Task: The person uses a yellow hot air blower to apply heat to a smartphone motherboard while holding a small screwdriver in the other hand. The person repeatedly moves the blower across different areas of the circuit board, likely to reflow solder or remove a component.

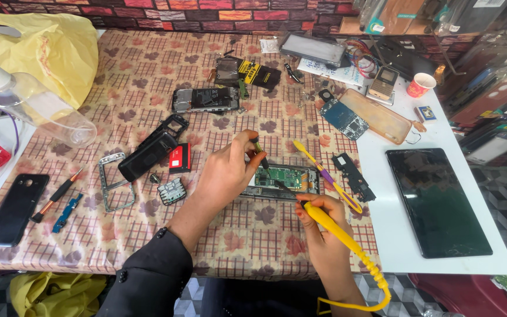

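Green board: circuit board (286, 176) of an opened phone (281, 182), lying flat on the patterned cloth (148, 76); landmark for every place below.
Left hand (227, 170): just left of the opened phone, fingers curled and pinched on a thin dark tool (259, 152) whose tip points down at the board's left end.
Right hand (322, 226): just below the opened phone, wrapped round a yellow soldering iron (324, 220), dark tip resting on the board's lower edge.
Yellow coiled cord (371, 276): trailing from the iron, down and right of the phone.
Yellow and purple tweezers (324, 173): slanting beside the phone's right end, whether touching cannot be told.
Black bracket part (354, 176): just right of the tweezers.
Keypad piece (172, 191): left of the phone, beyond the left hand.
Red battery (180, 157): up and left of the phone, beside a black housing (151, 151).
Silver frame (114, 181): further left still.
Dark tablet (435, 199): well to the right, on the white table (394, 235).
Second opened handset (205, 100): well above the phone.
Clear spray bottle (36, 105): far up and left, lying tilted.
Black smartphone (14, 208): far left, near the cloth's edge.
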